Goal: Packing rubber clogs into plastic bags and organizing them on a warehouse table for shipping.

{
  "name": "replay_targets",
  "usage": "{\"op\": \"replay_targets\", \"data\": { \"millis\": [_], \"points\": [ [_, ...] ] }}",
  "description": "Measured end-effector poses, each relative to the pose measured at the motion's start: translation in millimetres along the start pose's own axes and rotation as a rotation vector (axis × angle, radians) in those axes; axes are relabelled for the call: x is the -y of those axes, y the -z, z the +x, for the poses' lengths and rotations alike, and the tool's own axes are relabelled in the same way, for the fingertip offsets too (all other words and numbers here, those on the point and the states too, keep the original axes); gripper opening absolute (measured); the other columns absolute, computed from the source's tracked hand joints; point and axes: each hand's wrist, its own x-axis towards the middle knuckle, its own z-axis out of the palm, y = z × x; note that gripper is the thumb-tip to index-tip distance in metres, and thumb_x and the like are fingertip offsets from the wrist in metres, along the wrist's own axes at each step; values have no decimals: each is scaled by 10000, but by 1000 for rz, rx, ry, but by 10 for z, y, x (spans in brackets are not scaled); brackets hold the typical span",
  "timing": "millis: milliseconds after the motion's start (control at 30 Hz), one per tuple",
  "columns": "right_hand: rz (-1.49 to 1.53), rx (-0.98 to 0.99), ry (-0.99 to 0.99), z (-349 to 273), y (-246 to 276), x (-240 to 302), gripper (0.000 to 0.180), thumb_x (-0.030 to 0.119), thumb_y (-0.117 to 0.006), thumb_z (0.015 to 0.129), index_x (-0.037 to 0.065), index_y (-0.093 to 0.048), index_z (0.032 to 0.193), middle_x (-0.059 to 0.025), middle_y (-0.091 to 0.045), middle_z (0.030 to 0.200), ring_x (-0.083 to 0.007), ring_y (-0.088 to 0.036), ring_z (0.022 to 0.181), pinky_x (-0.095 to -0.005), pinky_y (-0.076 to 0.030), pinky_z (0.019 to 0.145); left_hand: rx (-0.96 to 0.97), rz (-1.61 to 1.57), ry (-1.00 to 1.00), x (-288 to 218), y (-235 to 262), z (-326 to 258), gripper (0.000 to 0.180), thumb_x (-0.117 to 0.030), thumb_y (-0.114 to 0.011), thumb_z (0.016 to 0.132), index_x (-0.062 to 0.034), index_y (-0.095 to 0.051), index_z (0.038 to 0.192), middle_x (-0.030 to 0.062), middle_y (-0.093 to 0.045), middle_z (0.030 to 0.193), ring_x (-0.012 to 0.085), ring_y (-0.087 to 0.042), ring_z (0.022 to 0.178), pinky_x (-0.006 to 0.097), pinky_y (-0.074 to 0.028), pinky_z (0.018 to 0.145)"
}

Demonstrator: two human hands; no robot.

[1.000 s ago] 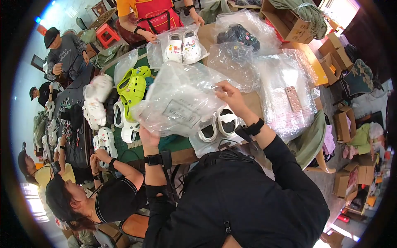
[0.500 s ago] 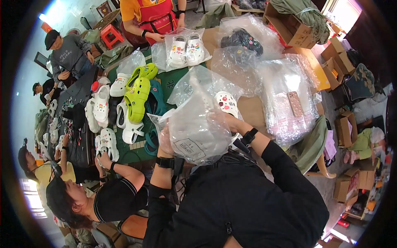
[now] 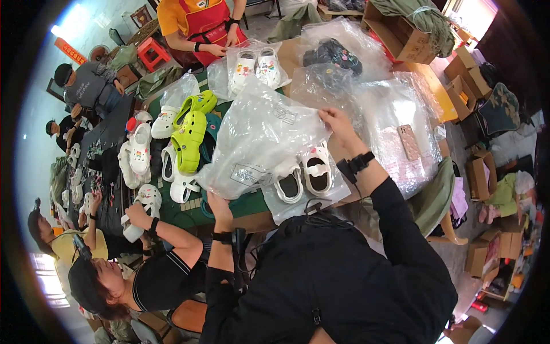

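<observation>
The left hand point(image 3: 220, 211) pinches the lower-left edge of a translucent bag point(image 3: 258, 135), and the right hand point(image 3: 340, 129) grips its upper-right edge; neither is free. The bag is held up at the centre of the frame. Half a second ago it was bunched between closer hands, hiding most of the white shoes point(image 3: 317, 171); now the hands are wider apart, the bag is spread and the shoes show again. For the work, I judge that the bag is being handled but not yet filled.

The shoes sit just right of the bag's lower part, on clear plastic point(image 3: 281, 213) over the bench point(image 3: 169, 207). Left of the bag lie green clogs point(image 3: 189, 135). At upper centre, decorated clogs point(image 3: 267, 70) lie before a co-worker in a red apron point(image 3: 209, 26). A phone point(image 3: 409, 142) rests on stacked bags point(image 3: 381, 106) at right.
</observation>
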Motion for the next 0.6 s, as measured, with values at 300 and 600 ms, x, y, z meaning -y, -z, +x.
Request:
{"op": "replay_targets", "data": {
  "millis": [300,600],
  "points": [
    [354,105,-152,444,-318,11,401,213,-558,839,72,-457,1200,-59,-572,1005,-115,-525,817,-294,-442,654,-140,706,-411,95,-88,-293,348,-82,-522,852,-25,-477,1193,130,-474,1156,233,-549,890,284,-432,756],
    [-564,2,105,-102,-368,-552,240,242,-575,812,19,-559,901,-120,-603,755,-180,-592,624,-296,-469,557,-162,1007,-210,508,160,-215,288,-210,-469,870,4,-603,1007,210,-624,859,358,-594,803,390,-459,700]
  ]
}}
